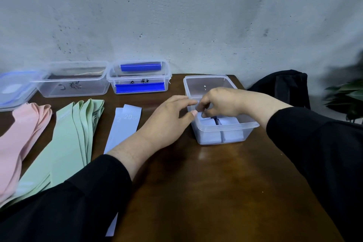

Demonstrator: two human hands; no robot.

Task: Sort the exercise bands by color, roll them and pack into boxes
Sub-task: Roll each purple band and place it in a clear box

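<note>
Right of centre I see the clear box on the brown table, with rolled pale blue bands packed along its near wall. The right hand reaches into the box from above, fingers curled down onto a roll; I cannot tell whether it pinches it. The left hand rests at the box's left rim, fingers relaxed and extended, holding nothing. Left of it lie flat blue bands, then a green pile, then a pink pile at the left edge. In the upper left stand an empty box, a box with blue clips and a lid.
</note>
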